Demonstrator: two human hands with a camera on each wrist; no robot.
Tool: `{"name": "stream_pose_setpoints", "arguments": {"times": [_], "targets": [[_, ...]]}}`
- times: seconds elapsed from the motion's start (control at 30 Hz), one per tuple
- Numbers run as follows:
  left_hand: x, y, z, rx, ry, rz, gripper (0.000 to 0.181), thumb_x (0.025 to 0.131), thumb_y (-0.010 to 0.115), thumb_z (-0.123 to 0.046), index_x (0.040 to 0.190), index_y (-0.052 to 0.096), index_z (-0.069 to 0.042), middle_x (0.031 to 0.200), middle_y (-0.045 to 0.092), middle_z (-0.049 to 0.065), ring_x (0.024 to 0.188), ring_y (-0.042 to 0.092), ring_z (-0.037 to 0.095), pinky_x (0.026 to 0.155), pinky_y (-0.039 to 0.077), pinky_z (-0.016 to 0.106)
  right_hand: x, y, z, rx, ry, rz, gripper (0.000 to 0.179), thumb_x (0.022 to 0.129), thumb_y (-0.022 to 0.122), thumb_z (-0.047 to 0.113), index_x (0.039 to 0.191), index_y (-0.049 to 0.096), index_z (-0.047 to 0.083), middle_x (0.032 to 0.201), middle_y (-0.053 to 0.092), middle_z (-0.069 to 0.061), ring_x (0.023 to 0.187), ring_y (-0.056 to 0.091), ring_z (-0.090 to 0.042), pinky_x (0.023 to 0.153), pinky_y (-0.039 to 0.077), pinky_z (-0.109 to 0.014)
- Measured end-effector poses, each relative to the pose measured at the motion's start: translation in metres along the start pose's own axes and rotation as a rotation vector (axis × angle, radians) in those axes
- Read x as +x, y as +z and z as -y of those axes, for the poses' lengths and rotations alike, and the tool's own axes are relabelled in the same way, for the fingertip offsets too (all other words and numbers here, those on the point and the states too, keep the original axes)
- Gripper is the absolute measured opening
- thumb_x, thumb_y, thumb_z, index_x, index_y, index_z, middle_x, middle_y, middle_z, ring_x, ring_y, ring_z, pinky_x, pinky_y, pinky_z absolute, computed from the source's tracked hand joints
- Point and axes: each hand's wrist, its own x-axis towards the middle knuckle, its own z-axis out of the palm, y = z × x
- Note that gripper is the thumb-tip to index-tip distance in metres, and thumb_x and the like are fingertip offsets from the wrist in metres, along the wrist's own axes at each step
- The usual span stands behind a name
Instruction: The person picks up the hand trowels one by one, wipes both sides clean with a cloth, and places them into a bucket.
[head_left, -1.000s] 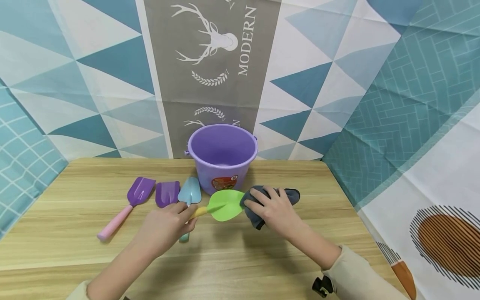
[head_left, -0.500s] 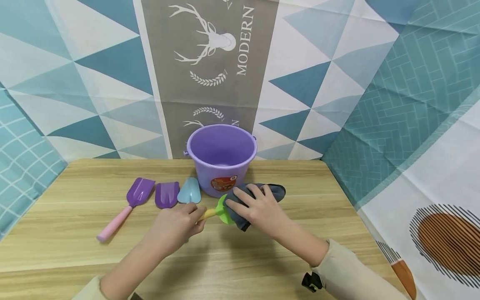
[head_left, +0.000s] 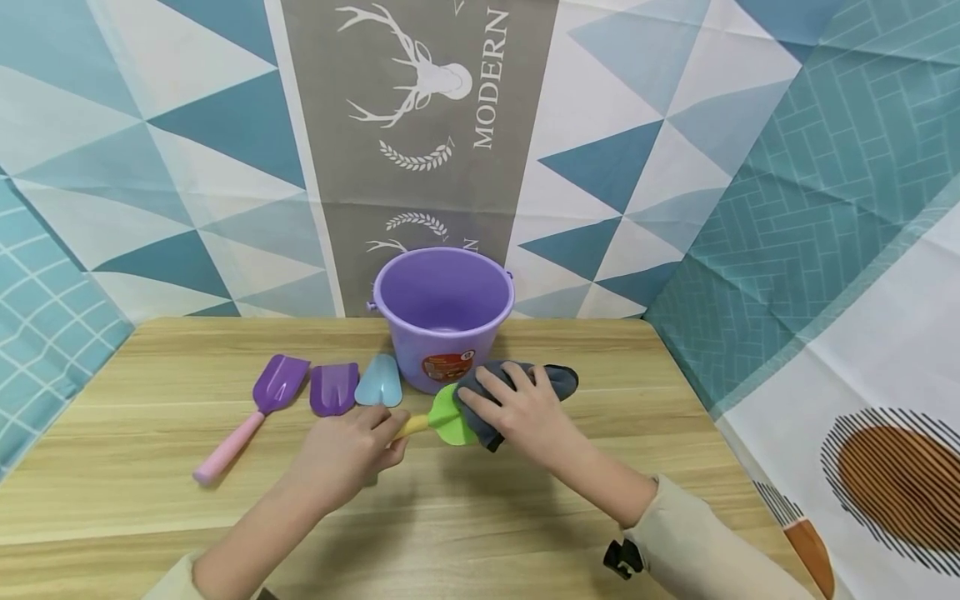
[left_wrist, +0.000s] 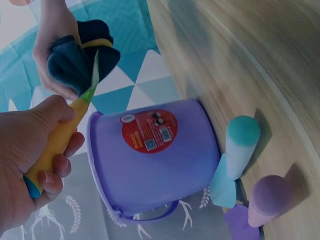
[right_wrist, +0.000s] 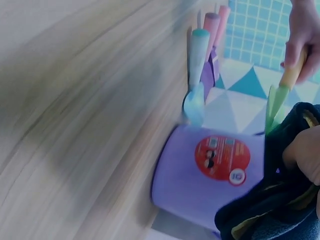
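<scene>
My left hand point(head_left: 347, 454) grips the yellow handle of a toy shovel point(head_left: 448, 418) with a green blade, held above the table in front of the bucket. My right hand point(head_left: 527, 410) holds a dark blue-grey cloth point(left_wrist: 67, 62) against the blade, hiding the blade's far part in the head view. In the left wrist view, fingers and thumb wrap the yellow handle. Behind them a purple bucket point(head_left: 442, 354) with a red label stands upright.
Left of the bucket lie a purple shovel point(head_left: 279, 385) with a pink handle, a second purple shovel point(head_left: 334, 388) and a light blue shovel point(head_left: 380, 383). The wooden table point(head_left: 600, 475) ends at a patterned cloth backdrop point(head_left: 622, 167).
The cloth in my right hand has moved left over the green blade, then slightly back right. My left hand has shifted a little right with the shovel.
</scene>
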Motion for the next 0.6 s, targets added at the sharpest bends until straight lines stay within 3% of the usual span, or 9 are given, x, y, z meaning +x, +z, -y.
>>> {"name": "stream_pose_setpoints", "arguments": {"times": [0.13,0.3,0.47,0.6], "targets": [[-0.003,0.0,0.005,-0.022,-0.017,-0.029,0.023,0.084,0.05,-0.025,0.088,0.068,-0.01,0.068,0.058,-0.002,0.052,0.052,0.009,0.039,0.039,0.022,-0.007,-0.001,-0.008,0.077,0.061,0.043,0.046,0.079,0.071,0.007,0.119,0.062,0.028,0.12,0.06,-0.002,0.103,0.057,-0.031,0.072,0.051,-0.046],[-0.009,-0.001,0.008,-0.039,-0.044,-0.028,0.024,0.083,0.051,-0.026,0.09,0.069,-0.012,0.065,0.053,-0.005,0.05,0.044,0.006,0.037,0.034,0.019,-0.013,-0.004,-0.016,0.209,0.143,0.107,0.056,0.07,0.079,0.006,0.119,0.062,0.027,0.122,0.06,-0.004,0.103,0.057,-0.032,0.074,0.05,-0.048],[-0.016,0.001,0.012,-0.055,-0.082,-0.019,0.028,0.084,0.049,-0.029,0.091,0.07,-0.013,0.067,0.054,-0.006,0.049,0.04,0.004,0.037,0.03,0.017,-0.015,-0.005,-0.026,0.453,0.319,0.125,0.068,0.061,0.081,-0.001,0.12,0.061,0.024,0.124,0.059,-0.006,0.105,0.055,-0.031,0.08,0.05,-0.049],[-0.02,0.003,0.013,-0.092,-0.131,0.003,0.034,0.09,0.045,-0.035,0.095,0.07,-0.012,0.074,0.062,-0.004,0.05,0.047,0.006,0.038,0.033,0.018,-0.017,-0.001,-0.033,0.697,0.528,0.013,0.048,0.076,0.071,-0.001,0.119,0.063,0.018,0.121,0.061,-0.007,0.111,0.055,-0.03,0.091,0.047,-0.049]]}}
